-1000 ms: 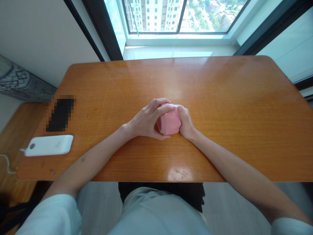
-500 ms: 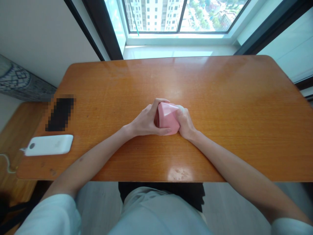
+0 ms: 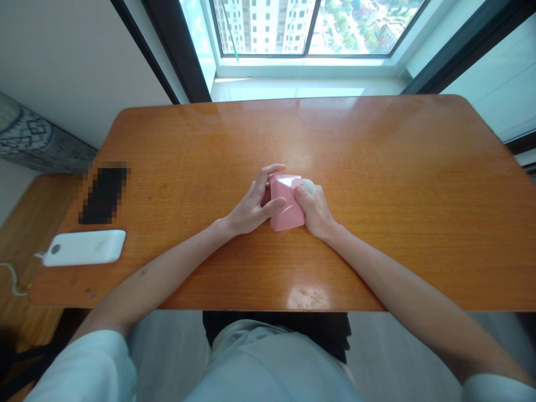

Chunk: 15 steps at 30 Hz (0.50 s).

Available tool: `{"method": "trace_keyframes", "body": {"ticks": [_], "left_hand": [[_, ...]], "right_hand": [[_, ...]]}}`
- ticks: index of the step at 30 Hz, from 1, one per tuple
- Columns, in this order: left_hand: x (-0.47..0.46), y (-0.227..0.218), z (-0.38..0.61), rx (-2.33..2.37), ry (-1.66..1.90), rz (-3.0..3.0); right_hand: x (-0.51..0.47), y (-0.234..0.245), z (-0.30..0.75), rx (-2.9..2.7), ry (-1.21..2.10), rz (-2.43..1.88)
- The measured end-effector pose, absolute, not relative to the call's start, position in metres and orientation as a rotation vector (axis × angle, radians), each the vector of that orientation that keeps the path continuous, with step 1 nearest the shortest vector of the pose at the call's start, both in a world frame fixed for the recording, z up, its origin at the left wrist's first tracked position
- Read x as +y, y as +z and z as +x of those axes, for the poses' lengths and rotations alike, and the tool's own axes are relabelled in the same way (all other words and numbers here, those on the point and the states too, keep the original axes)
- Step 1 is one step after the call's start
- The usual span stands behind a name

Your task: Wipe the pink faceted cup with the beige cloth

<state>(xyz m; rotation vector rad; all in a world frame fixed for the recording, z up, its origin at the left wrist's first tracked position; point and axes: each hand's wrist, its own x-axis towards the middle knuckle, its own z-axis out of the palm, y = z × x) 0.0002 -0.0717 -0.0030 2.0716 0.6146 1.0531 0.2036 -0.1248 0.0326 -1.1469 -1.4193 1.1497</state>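
A pink faceted container (image 3: 287,219) is held on its side just above the wooden table, between my two hands. At its right end shows a white rounded part (image 3: 309,186), perhaps a cap, partly covered by my fingers. My left hand (image 3: 255,206) is around the container's left end, thumb lying on the upper face and fingers at the far side, fairly loose. My right hand (image 3: 319,211) grips the right end, its thumb pressed on the pink face beside the white part. The undersides of the container and the right fingertips are hidden.
The wooden table (image 3: 397,223) spans the view in front of me. At its left lie a white power bank-like device (image 3: 84,248) with a cable and a dark blurred rectangle (image 3: 103,195). A window (image 3: 307,33) stands beyond the far edge.
My left thumb has moved up from the container's near edge onto its face, and the left hand's grip has loosened. The container has turned a little, showing more of the white part.
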Motion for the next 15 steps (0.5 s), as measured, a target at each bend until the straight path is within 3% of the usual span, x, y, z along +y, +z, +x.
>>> {"method": "trace_keyframes", "body": {"ticks": [8,15], "left_hand": [[-0.051,0.001,-0.019,0.266,1.092,2.719],[-0.059,0.003,-0.013,0.393,1.190,2.634]], "right_hand": [[-0.118,0.030,0.205,-1.350,1.166,-1.138],[-0.118,0.023,0.206,-1.374,1.156,-1.132]]}}
